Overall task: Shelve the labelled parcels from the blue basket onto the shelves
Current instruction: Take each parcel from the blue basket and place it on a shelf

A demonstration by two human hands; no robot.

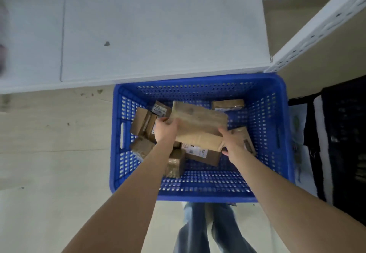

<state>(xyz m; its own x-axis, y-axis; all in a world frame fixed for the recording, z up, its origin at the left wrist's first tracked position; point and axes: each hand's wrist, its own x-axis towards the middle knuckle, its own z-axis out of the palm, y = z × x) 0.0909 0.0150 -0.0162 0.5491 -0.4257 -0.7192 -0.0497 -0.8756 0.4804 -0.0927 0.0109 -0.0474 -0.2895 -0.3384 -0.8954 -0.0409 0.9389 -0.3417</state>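
Over the blue basket (200, 80) at frame centre, my left hand (166, 130) and right hand (231, 144) grip opposite ends of a long brown parcel (198, 126), its long axis running upper left to lower right.

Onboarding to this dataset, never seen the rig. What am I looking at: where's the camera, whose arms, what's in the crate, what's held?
There is no robot here. One wide-angle camera sits on a person's head and looks down past their bare arms. The blue perforated plastic basket stands on the floor against a low white shelf board. Inside it lie several smaller brown taped cardboard parcels. One of them, below the hands, shows a white printed label. The left hand grips the left end of a large flat brown cardboard parcel. The right hand grips its near right corner, so the parcel is held over the others. The person's blue jeans show below the basket.
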